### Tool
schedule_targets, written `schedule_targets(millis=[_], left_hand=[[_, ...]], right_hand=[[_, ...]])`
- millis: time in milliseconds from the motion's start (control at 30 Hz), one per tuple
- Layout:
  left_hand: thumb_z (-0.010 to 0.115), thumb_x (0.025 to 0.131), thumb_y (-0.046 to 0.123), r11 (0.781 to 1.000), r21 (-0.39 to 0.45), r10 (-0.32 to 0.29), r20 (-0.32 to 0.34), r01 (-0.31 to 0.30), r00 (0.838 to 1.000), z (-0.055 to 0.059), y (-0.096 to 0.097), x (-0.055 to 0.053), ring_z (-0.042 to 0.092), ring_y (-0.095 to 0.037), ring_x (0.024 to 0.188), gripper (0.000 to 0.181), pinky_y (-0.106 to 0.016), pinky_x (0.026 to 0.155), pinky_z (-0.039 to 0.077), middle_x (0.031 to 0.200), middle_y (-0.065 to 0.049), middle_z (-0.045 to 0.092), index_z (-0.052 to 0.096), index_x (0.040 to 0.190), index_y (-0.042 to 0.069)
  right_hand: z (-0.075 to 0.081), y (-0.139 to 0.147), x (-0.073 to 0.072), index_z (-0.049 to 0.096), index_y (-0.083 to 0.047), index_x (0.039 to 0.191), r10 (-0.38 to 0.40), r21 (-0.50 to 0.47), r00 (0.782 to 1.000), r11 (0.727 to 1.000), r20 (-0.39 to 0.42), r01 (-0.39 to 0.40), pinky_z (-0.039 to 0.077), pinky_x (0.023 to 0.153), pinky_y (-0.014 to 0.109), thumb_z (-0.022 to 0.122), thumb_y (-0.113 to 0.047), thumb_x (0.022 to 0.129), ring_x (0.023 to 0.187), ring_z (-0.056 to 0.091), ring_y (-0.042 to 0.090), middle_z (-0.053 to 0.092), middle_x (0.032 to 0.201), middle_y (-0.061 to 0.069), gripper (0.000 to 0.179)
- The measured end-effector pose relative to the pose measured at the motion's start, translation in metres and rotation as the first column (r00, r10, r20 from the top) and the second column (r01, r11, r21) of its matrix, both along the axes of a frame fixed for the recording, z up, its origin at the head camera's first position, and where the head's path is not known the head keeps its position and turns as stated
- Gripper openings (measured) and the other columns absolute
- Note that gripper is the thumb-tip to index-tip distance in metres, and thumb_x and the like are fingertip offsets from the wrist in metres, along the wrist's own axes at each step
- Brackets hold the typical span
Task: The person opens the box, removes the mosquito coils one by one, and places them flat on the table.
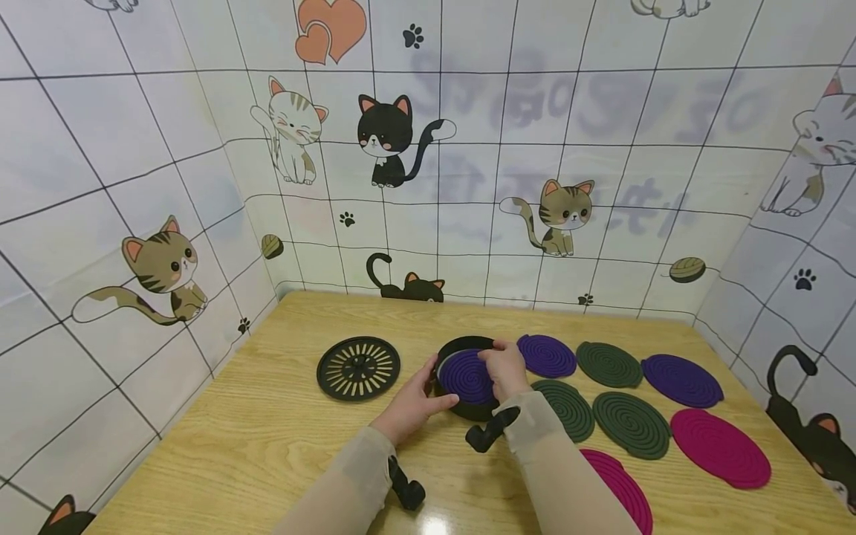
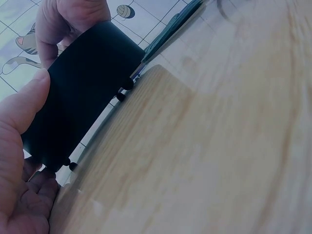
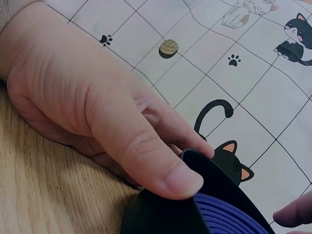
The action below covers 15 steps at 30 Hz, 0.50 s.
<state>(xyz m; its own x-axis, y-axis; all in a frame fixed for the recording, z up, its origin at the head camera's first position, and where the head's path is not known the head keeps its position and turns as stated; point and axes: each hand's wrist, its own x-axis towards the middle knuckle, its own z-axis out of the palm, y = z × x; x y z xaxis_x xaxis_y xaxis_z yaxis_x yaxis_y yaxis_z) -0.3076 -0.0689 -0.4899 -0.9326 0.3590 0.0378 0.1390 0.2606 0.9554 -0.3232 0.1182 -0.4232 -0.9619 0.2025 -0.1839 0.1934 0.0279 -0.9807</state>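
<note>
A black round mosquito coil holder is between my hands near the middle of the table. Inside it lies a purple mosquito coil. My left hand grips the holder's left side, its thumb on the wall in the left wrist view. From the right, my right hand holds the rim; in the right wrist view its thumb lies over the edge with the fingers outside. Small round feet show under the holder, which looks tilted in the left wrist view. The holder's right side is partly hidden.
A black slotted lid lies to the left. Several coils lie flat on the right: purple, green, and magenta. My right forearm partly covers another magenta coil. Cat-patterned sheets enclose the wooden table.
</note>
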Motion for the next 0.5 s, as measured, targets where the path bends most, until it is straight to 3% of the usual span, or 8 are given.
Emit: schedule_targets(millis=[500], left_hand=[[0.073,0.085,0.041,1.0,-0.008,-0.004,0.003,0.004,1.0,0.002,0.0,0.0015,0.03,-0.034,0.14,0.094,-0.046,0.112,0.027,0.157,-0.01,0.023,0.015,0.156,0.022]], right_hand=[[0.0061,0.0089,0.0009,0.039,0.005,0.141,0.062,0.08,0.998,0.995,0.002,-0.062,0.03,0.108,0.054,0.056,0.001,0.091,0.13,0.036,0.042,0.039,0.14,0.026,0.053]])
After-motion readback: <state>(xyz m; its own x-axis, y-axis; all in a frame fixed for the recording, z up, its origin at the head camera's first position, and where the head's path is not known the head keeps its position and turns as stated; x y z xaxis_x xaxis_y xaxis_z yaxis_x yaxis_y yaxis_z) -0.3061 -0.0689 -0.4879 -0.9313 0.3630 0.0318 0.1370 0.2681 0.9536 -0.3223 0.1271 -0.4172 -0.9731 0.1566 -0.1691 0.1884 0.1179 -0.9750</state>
